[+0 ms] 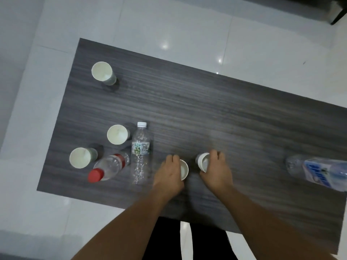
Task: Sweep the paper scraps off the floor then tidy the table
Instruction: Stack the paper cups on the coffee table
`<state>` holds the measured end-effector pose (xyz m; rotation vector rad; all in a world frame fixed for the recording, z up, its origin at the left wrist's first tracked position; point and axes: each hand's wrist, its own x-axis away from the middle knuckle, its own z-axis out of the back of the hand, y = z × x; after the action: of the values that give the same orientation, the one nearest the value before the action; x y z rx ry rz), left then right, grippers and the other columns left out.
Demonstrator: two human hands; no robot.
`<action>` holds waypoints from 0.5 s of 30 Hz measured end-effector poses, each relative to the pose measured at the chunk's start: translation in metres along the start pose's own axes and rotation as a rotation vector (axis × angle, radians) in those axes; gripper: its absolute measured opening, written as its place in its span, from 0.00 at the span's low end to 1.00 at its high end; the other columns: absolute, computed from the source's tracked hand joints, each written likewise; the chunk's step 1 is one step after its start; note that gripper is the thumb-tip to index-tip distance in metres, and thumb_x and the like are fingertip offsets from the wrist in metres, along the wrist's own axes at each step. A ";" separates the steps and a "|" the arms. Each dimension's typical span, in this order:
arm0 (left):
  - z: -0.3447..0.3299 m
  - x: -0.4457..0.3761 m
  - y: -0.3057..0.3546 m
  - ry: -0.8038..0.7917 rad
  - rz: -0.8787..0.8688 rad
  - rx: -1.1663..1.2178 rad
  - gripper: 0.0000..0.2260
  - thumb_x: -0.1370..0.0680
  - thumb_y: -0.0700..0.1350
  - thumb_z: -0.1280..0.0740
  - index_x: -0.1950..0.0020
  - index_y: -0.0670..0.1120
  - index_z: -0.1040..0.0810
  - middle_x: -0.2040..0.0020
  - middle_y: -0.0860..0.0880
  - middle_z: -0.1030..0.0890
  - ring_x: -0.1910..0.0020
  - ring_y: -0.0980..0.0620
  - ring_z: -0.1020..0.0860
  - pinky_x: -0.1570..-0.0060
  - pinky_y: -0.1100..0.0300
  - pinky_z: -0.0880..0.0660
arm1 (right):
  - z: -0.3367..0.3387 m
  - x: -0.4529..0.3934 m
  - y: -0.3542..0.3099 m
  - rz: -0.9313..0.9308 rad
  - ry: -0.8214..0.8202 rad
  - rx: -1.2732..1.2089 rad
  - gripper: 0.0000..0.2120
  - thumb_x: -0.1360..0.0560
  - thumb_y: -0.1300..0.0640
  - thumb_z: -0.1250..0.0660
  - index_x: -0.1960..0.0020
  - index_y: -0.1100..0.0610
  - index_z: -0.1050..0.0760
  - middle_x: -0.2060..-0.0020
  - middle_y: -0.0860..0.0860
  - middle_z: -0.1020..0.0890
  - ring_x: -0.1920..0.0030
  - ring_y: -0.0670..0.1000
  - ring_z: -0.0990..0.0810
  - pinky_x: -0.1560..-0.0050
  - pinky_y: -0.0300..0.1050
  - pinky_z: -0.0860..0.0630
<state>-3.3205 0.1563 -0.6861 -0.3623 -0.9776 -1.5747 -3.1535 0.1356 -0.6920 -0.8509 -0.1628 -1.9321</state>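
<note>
Table (206, 113): dark grey wood-grain top, standing on a pale tiled floor (169, 25), seen from above.

Left hand (168, 174): resting on the table near its close edge, fingers curled around a small white paper cup (184, 169). The cup tilts with its open mouth facing the right hand.

Right hand (216, 169): just beside the left hand, fingers closed around a second small white cup (203, 162). This cup also tilts, its mouth turned towards the left hand. The two held cups are near each other but do not touch.

Items to the left of the left hand:
- A clear plastic bottle with a white cap (140, 152) lies flat just beside the hand, cap pointing away from the person.
- A clear bottle with a red cap (108, 168) lies further left, cap towards the person.
- Three larger paper cups stand upright: one (117, 134) beyond the red-capped bottle, one (81, 158) at the far left, and one (102, 73) well away near the table's far left corner.

Item to the right of the right hand: a bottle with a blue and white label (319, 172) lies well apart, at the frame edge.
</note>
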 end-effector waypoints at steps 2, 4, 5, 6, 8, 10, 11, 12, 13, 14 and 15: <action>-0.013 0.021 -0.005 0.010 0.012 0.003 0.27 0.32 0.46 0.27 0.38 0.46 0.36 0.39 0.46 0.32 0.44 0.42 0.25 0.49 0.50 0.26 | -0.005 0.021 0.007 -0.047 -0.044 -0.008 0.28 0.36 0.55 0.25 0.42 0.56 0.35 0.43 0.56 0.30 0.47 0.63 0.22 0.51 0.52 0.24; -0.021 0.041 -0.013 0.054 0.038 0.052 0.28 0.32 0.46 0.27 0.37 0.46 0.35 0.39 0.46 0.31 0.44 0.43 0.24 0.48 0.51 0.26 | -0.008 0.036 0.010 -0.043 -0.031 -0.041 0.30 0.37 0.53 0.23 0.40 0.56 0.34 0.44 0.57 0.28 0.47 0.64 0.21 0.51 0.51 0.25; -0.023 0.051 -0.018 0.083 0.062 0.082 0.29 0.33 0.46 0.27 0.36 0.47 0.35 0.39 0.47 0.31 0.43 0.43 0.24 0.48 0.51 0.26 | -0.008 0.043 0.010 -0.014 -0.006 -0.066 0.32 0.37 0.53 0.22 0.38 0.55 0.33 0.44 0.57 0.28 0.47 0.64 0.21 0.51 0.50 0.25; -0.023 0.061 -0.023 0.115 0.089 0.106 0.30 0.33 0.47 0.27 0.35 0.47 0.35 0.39 0.47 0.31 0.43 0.43 0.24 0.47 0.51 0.26 | -0.008 0.049 0.008 0.022 0.018 -0.088 0.35 0.37 0.52 0.21 0.35 0.55 0.33 0.43 0.57 0.27 0.47 0.63 0.21 0.50 0.50 0.25; -0.025 0.085 -0.035 0.180 0.135 0.134 0.30 0.34 0.46 0.26 0.36 0.47 0.35 0.39 0.47 0.31 0.45 0.43 0.24 0.48 0.51 0.26 | -0.007 0.061 0.004 0.082 0.038 -0.111 0.38 0.37 0.50 0.20 0.32 0.52 0.33 0.42 0.56 0.27 0.47 0.63 0.21 0.49 0.50 0.25; -0.025 0.113 -0.050 0.243 0.193 0.158 0.29 0.34 0.46 0.26 0.37 0.47 0.34 0.40 0.48 0.30 0.46 0.42 0.24 0.50 0.51 0.26 | -0.006 0.077 -0.004 0.149 0.042 -0.127 0.37 0.36 0.50 0.20 0.32 0.50 0.33 0.42 0.55 0.28 0.47 0.62 0.21 0.49 0.49 0.25; -0.025 0.127 -0.058 0.272 0.228 0.171 0.28 0.34 0.46 0.26 0.37 0.48 0.34 0.40 0.48 0.30 0.46 0.43 0.24 0.51 0.51 0.26 | -0.005 0.084 -0.008 0.180 0.049 -0.139 0.36 0.36 0.51 0.20 0.33 0.50 0.32 0.42 0.55 0.28 0.47 0.61 0.21 0.49 0.49 0.25; -0.025 0.141 -0.065 0.302 0.268 0.180 0.28 0.33 0.46 0.26 0.37 0.48 0.34 0.40 0.48 0.30 0.46 0.43 0.24 0.52 0.52 0.26 | -0.003 0.089 -0.013 0.209 0.057 -0.152 0.35 0.36 0.53 0.20 0.34 0.50 0.31 0.43 0.55 0.27 0.47 0.61 0.21 0.49 0.48 0.26; -0.024 0.155 -0.072 0.338 0.312 0.190 0.27 0.33 0.47 0.26 0.38 0.48 0.34 0.40 0.49 0.30 0.47 0.44 0.24 0.53 0.52 0.26 | -0.001 0.093 -0.020 0.235 0.060 -0.162 0.34 0.37 0.55 0.20 0.34 0.51 0.30 0.43 0.55 0.27 0.48 0.61 0.22 0.50 0.47 0.26; -0.023 0.168 -0.080 0.380 0.357 0.204 0.27 0.32 0.48 0.26 0.38 0.48 0.34 0.40 0.48 0.30 0.47 0.44 0.24 0.54 0.53 0.27 | 0.004 0.095 -0.028 0.260 0.060 -0.168 0.33 0.36 0.57 0.21 0.35 0.52 0.29 0.44 0.55 0.28 0.48 0.61 0.22 0.50 0.46 0.28; -0.019 0.179 -0.088 0.435 0.405 0.229 0.27 0.32 0.48 0.26 0.38 0.47 0.33 0.40 0.48 0.29 0.47 0.44 0.25 0.54 0.53 0.26 | 0.009 0.096 -0.038 0.279 0.061 -0.181 0.32 0.36 0.59 0.22 0.35 0.53 0.29 0.44 0.56 0.28 0.48 0.61 0.22 0.51 0.44 0.30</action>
<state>-3.4434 0.0196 -0.6056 -0.0444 -0.6819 -1.0961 -3.2067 0.0884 -0.6162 -0.8810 0.1623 -1.7239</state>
